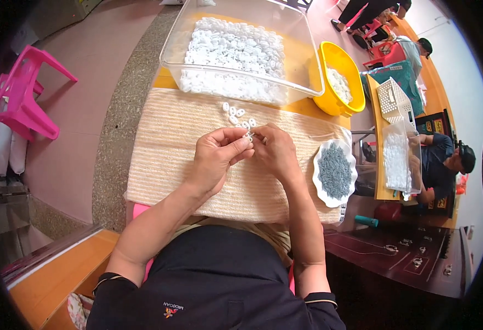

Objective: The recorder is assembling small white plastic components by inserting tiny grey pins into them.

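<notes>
My left hand point(219, 158) pinches a small white plastic piece point(249, 137) between thumb and forefinger, above the striped beige cloth point(162, 137). Against the same piece, the fingertips of my right hand point(277, 149) are pressed together; whatever they grip is too small and too covered to make out. Just beyond my fingers lie several loose white oval pieces with holes point(233, 118). To the right of my right hand, a white scalloped dish point(329, 201) holds a heap of small grey slender pieces point(334, 171).
A large clear bin point(314, 89) of white pieces stands at the cloth's far edge, beside a yellow basin point(357, 105). A pink plastic chair point(18, 104) is at left. On the right, a co-worker point(439, 162) sits by a table with a white perforated basket point(394, 102).
</notes>
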`<state>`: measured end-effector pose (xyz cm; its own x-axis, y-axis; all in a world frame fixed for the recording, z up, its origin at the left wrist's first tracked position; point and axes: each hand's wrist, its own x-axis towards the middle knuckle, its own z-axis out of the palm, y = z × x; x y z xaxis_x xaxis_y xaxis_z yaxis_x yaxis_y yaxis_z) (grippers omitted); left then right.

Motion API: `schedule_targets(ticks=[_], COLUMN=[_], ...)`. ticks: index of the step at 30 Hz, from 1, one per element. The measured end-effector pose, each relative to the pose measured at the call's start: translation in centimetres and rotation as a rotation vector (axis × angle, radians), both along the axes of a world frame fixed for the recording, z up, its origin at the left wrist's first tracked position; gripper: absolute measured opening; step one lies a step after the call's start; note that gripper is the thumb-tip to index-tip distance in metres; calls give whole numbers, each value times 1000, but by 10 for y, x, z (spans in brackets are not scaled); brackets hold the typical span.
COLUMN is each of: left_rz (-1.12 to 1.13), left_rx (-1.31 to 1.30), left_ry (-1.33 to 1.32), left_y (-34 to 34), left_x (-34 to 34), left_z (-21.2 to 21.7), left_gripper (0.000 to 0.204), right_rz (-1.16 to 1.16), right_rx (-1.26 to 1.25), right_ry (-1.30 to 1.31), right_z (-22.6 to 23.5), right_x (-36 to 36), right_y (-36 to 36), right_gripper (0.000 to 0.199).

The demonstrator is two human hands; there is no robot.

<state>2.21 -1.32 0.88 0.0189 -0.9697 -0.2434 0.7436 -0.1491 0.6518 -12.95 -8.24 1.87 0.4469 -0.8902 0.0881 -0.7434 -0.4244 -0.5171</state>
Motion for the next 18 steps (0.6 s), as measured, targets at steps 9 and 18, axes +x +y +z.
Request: schedule_targets(ticks=[9,18], left_rz=[61,56], left_rx=[27,32], left_ry=[24,31], left_y=[-2,-2], left_x=[1,2], left_z=[-1,-3], left_gripper=[15,15], right_rz=[-8,-36], right_rx=[53,200], right_ry=[-33,-257], right_z=[-5,-10], right_x=[3,-8], right_y=[-8,-2], right_gripper=[20,17])
